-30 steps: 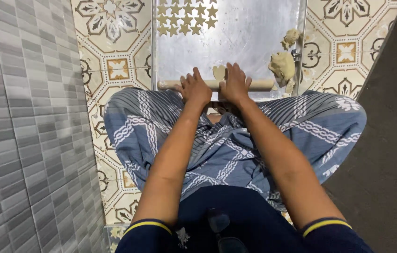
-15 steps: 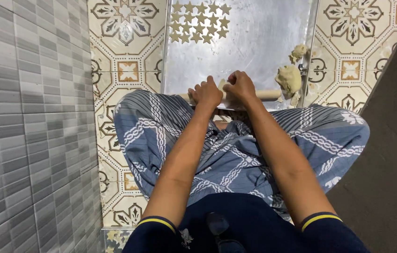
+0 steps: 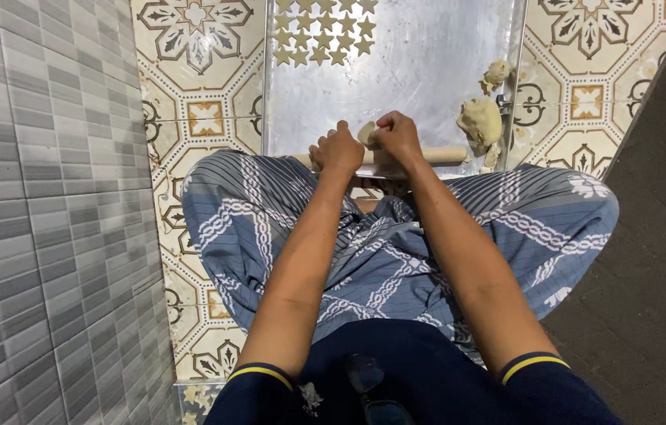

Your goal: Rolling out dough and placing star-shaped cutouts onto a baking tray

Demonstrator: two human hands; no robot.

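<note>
My left hand [image 3: 338,149] and my right hand [image 3: 397,135] are close together at the near edge of a metal sheet [image 3: 411,71]. Both have curled fingers and pinch a small pale dough piece [image 3: 366,131] between them. A wooden rolling pin [image 3: 447,154] lies across the sheet's near edge just under my hands. Several star-shaped dough cut-outs [image 3: 321,35] lie in rows at the sheet's far left. I sit cross-legged, with my knees in patterned blue-grey cloth [image 3: 396,260] below the sheet.
Two dough lumps, a large one [image 3: 481,120] and a small one [image 3: 495,73], rest at the sheet's right edge. The patterned floor tiles [image 3: 191,118] surround the sheet. A grey tiled wall [image 3: 42,212] runs along my left, and dark ground [image 3: 655,275] lies at right.
My hands were flat on the rolling pin. They have lifted off it, curled shut and taken up a small dough piece between them.
</note>
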